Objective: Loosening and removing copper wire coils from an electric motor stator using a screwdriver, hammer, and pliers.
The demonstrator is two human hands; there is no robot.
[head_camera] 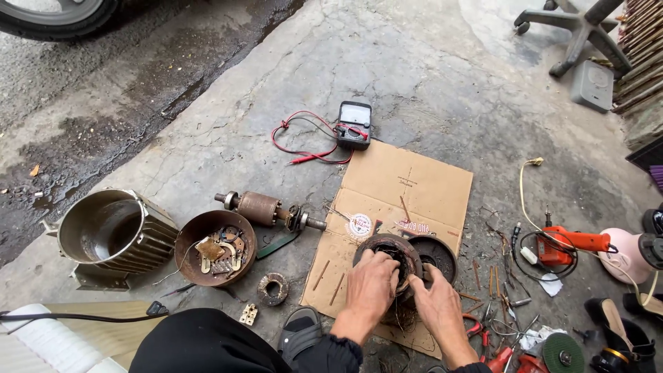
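Soft, even daylight, sharp through the middle.

The concrete floor (pixel 428 76) is lit flat, as under an overcast sky, with only faint, short shadows beneath the metal housing (pixel 114 235) and the hands. Wet patches at the upper left give a dull sheen. There is no harsh glare. The wide lens bends lines near the edges, and the corners look slightly softer.

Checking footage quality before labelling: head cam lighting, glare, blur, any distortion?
Head view: soft, even daylight with faint shadows; slight sheen on the wet ground at left; left hand and right hand on the round motor part are sharp; wide-angle bending toward the edges, as at the tyre.
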